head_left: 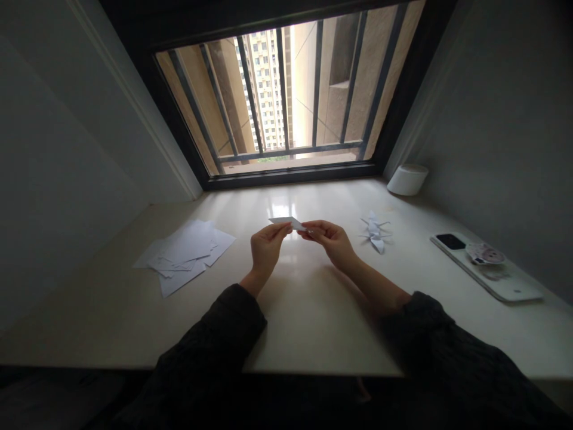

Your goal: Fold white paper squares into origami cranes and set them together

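Observation:
A small folded piece of white paper [293,222] is held up above the middle of the sill, between both hands. My left hand [268,245] pinches its lower left edge between thumb and fingers. From the other side, my right hand [330,239] grips its right corner, fingers closed. The paper's far flap points up and to the left; the exact fold is too small to make out. To the right of my right hand lie folded white paper cranes [375,232] in a short row. A loose stack of white paper sheets [190,248] spreads out left of my left hand.
A white phone [487,269] with a round grip lies at the right by the wall. A white cylindrical object [407,180] sits in the back right corner. Behind the pale sill [304,334] is a dark-framed window with bars [281,89].

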{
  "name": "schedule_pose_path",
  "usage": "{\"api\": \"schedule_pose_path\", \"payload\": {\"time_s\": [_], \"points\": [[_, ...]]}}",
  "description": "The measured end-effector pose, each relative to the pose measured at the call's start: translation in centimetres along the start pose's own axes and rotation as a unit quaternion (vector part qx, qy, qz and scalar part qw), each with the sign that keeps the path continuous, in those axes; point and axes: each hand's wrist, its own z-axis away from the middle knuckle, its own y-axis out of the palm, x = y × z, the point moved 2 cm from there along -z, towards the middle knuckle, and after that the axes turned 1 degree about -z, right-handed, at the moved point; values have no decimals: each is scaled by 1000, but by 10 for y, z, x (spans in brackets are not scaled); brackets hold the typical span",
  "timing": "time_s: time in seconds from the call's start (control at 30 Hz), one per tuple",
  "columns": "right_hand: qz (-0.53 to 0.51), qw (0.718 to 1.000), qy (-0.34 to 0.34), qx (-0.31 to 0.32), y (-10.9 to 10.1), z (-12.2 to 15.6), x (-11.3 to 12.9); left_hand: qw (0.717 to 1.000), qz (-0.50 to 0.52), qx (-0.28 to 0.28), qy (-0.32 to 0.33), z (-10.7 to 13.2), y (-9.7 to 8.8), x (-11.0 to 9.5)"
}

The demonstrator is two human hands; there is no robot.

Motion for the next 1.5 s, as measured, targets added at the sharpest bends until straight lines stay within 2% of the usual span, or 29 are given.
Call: {"api": "schedule_pose_path", "payload": {"time_s": [0.2, 0.43, 0.73, 1.03, 1.37, 1.5], "points": [[-4, 999, -14, 29, 0, 2, 2, 1000, 0, 5, -11, 2, 0, 1], [52, 998, -10, -23, 2, 3, -2, 1000, -11, 25, -7, 5, 3, 7], [55, 997, -27, -51, 1, 2, -4, 996, 75, 29, -25, 6, 7, 3], [25, 998, -29, -55, 1, 1, -5, 997, 70, 29, -31, 7, 9, 4], [33, 997, -37, -58, 0, 2, -3, 991, 122, 21, -48, 8, 12, 0], [41, 997, -47, -55, 0, 2, -5, 989, 133, 34, -56, 9, 13, 1]]}}
